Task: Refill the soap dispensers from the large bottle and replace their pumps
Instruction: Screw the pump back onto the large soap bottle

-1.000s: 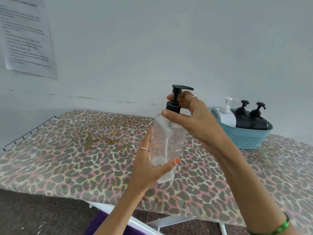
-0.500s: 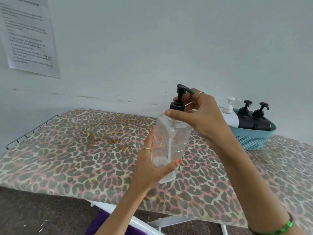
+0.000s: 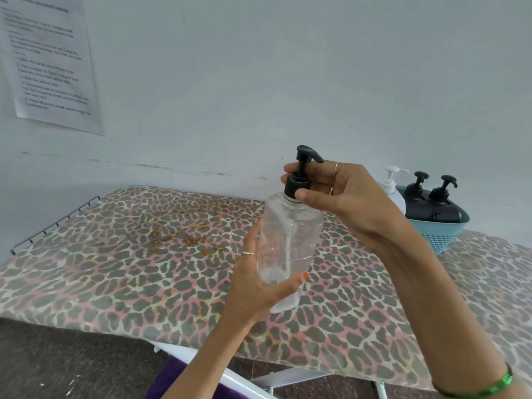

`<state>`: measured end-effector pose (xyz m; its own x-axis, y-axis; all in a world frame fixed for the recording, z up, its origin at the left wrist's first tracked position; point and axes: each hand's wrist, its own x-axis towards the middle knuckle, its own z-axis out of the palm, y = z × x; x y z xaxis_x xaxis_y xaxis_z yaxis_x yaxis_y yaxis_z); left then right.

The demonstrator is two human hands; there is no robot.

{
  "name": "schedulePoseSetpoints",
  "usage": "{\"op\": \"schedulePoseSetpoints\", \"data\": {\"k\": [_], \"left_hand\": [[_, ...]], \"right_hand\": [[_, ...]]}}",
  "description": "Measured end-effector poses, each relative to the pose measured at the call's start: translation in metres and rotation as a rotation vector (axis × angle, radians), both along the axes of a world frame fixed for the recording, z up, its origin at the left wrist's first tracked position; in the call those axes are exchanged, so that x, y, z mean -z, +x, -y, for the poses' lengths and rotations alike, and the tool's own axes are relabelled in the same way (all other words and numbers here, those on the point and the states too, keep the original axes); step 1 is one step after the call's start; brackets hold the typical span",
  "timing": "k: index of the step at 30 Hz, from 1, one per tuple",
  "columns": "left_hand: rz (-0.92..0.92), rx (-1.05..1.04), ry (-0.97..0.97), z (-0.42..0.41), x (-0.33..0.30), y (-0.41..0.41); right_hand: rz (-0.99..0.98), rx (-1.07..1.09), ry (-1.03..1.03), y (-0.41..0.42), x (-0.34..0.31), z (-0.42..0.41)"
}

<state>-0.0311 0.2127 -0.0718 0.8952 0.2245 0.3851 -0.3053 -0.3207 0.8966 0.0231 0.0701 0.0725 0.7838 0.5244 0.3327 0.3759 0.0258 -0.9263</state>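
Observation:
A clear plastic dispenser bottle is held upright above the leopard-print board. My left hand grips its lower body, thumb across the front. The black pump sits on the bottle's neck, its white tube running down inside. My right hand pinches the pump's black collar with thumb and fingers curled round it. At the back right, a teal basket holds one white-pump bottle and two black dispensers.
The board stands against a pale wall, with a metal wire rack at its left end. A printed paper sheet hangs on the wall at upper left. White frame legs and dark floor show below the front edge.
The pump head has turned from pointing right to pointing more toward the wall as my right hand twists the collar. The bottle stays in my left hand.

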Motion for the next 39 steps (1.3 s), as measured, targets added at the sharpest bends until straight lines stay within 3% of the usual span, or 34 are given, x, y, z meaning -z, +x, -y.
{"op": "schedulePoseSetpoints", "data": {"k": [10, 16, 21, 30, 35, 39], "left_hand": [[0.009, -0.040, 0.002, 0.000, 0.003, 0.002], [-0.017, -0.033, -0.014, 0.000, 0.000, 0.000], [-0.028, -0.024, -0.007, 0.001, 0.000, 0.001], [0.010, -0.038, 0.045, 0.004, 0.000, 0.000], [-0.008, -0.011, 0.064, 0.005, -0.003, 0.000], [-0.039, 0.017, 0.145, 0.006, -0.001, 0.002]], "right_hand": [[0.124, 0.295, -0.066, -0.016, 0.000, -0.015], [0.151, 0.252, -0.170, -0.014, -0.005, -0.015], [0.083, 0.182, -0.080, -0.009, -0.002, -0.010], [0.186, 0.429, -0.186, -0.031, 0.016, -0.018], [-0.016, 0.432, -0.233, -0.053, 0.058, -0.023], [-0.011, 0.526, -0.191, -0.046, 0.070, -0.020]]}}
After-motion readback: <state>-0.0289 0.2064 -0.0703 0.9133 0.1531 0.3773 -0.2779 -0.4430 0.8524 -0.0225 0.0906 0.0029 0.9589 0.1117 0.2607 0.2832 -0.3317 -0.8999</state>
